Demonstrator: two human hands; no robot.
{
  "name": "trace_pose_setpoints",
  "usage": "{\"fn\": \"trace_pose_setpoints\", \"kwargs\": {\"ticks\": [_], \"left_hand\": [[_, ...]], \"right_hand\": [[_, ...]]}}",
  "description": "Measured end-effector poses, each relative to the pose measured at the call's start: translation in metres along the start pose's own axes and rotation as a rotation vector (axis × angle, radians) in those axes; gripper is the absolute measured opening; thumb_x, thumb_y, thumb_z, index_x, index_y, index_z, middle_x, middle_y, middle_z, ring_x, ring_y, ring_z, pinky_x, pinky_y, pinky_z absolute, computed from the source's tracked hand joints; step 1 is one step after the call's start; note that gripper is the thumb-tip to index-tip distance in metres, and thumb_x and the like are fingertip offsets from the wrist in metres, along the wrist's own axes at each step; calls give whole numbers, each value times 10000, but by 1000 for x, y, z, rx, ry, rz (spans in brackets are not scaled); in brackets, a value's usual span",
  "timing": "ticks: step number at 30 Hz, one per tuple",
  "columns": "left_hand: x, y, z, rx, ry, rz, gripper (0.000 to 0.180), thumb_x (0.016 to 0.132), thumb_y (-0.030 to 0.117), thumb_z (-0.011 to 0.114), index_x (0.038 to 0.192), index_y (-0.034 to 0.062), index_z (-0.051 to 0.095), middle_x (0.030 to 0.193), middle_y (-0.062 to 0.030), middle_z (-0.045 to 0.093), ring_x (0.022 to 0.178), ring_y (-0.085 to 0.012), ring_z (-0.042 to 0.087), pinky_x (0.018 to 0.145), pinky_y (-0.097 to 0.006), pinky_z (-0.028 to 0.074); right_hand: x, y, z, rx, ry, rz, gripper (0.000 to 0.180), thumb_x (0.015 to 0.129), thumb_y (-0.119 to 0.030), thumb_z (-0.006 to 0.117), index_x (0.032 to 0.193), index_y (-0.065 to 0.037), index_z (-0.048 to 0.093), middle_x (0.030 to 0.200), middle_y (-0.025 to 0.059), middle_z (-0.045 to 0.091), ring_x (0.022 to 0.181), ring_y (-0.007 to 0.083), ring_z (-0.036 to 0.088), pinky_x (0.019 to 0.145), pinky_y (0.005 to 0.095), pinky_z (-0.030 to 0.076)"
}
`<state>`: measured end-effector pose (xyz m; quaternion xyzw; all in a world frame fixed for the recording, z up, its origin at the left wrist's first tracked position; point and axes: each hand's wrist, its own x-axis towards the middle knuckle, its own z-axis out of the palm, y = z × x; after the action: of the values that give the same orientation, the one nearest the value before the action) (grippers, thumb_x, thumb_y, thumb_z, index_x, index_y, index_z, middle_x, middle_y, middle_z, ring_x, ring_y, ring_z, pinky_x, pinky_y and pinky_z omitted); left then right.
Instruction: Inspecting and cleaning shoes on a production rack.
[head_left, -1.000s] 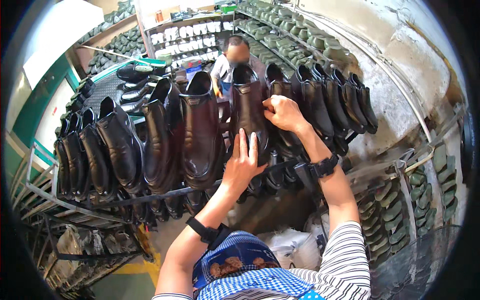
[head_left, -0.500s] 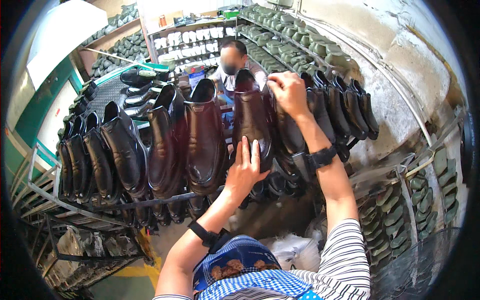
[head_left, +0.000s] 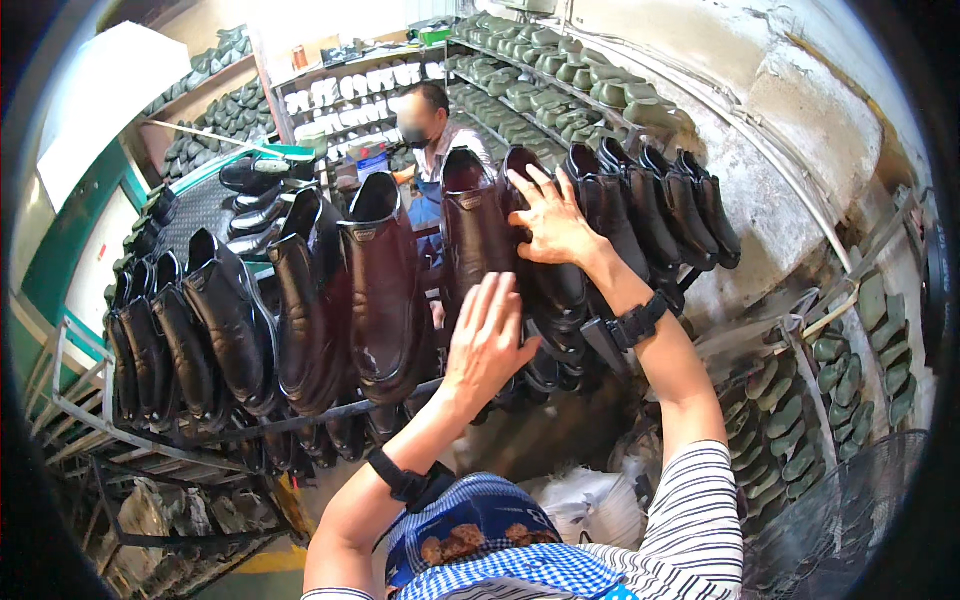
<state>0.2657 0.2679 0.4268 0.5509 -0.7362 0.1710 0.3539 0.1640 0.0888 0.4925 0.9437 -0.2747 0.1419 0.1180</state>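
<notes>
A row of glossy black leather slip-on shoes hangs toe-down on a metal rack in front of me. My left hand [head_left: 484, 343], fingers stretched out and close together, lies against the lower front of one shoe [head_left: 468, 228] near the middle. To its right, my right hand [head_left: 553, 222] reaches over another shoe [head_left: 557, 288] with fingers spread near its opening. Neither hand is wrapped round a shoe. Just left of my left hand hangs a further black shoe [head_left: 377, 285], untouched. The toe of the shoe at my left hand is partly hidden by the fingers.
The rack's metal rail [head_left: 300, 418] runs below the shoes, with more shoes underneath. Across the rack stands a masked co-worker [head_left: 460, 145]. Shelves of green shoe lasts [head_left: 560, 70] line the back wall. A white sack [head_left: 590, 510] lies near my body, and a mesh [head_left: 850, 520] is at right.
My right hand has gone from closed fingers above the shoes to spread fingers over one shoe's upper. My left hand remains at its shoe. The co-worker's upper body shows more plainly.
</notes>
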Motion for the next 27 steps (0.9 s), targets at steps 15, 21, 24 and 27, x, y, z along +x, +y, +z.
{"fn": "trace_pose_setpoints", "kwargs": {"ticks": [15,21,24,27], "left_hand": [[30,2,27,-57,-271,68,700,736,345,637,1314,30,397,1334,-158,429,1102,-264,477,1003,-399,306],[29,-1,29,-114,-233,35,693,736,287,640,1331,46,379,1357,-150,403,1094,-268,476,1000,-396,310],[26,-3,28,-128,-252,31,680,730,223,634,1332,43,373,1364,-144,395,1098,-267,474,1008,-397,308],[25,-4,27,-118,-252,29,671,725,180,621,1330,35,368,1361,-141,398,1115,-267,471,1016,-395,305]], "right_hand": [[31,23,38,346,636,164,91,758,-155,604,755,-76,648,1051,49,625,917,258,576,831,409,394],[43,43,28,509,710,319,164,752,-238,647,857,-120,690,891,58,673,874,273,598,788,399,434],[33,34,19,428,617,204,168,732,-240,673,865,-139,688,924,31,668,935,235,579,861,373,405],[22,19,11,347,415,61,149,737,-241,668,856,-153,689,1074,6,609,1121,217,474,994,432,271]]}}
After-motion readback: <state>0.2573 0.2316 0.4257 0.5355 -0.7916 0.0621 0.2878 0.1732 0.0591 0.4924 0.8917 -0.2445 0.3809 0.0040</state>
